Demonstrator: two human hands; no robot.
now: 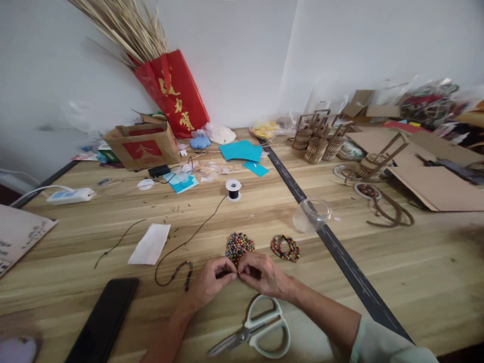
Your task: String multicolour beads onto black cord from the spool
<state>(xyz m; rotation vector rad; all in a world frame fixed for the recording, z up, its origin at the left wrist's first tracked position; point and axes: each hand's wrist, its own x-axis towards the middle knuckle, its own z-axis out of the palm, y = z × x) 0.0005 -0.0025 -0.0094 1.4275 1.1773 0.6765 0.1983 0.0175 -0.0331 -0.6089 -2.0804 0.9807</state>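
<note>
Our left hand (210,280) and right hand (262,275) meet fingertip to fingertip on the bench (397,282), both pinched shut on the beaded cord (177,269), just before the bead pile (239,246). Scissors (257,330) lie near our wrists, a phone (104,320) to the left.

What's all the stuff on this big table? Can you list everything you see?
bead pile: one, many colours, just beyond the hands
bead bracelets: a small heap, many colours, right of the pile
beaded cord: one, dark, left of the hands
thread spool: one, white with black thread, mid-table
scissors: one, pale green handles, near edge
phone: one, black, near left
clear jar: one, on its side
red bag: one, holding dry stalks, by the wall
cardboard box: one, brown
left hand, right hand: fingertips pinched together
</note>
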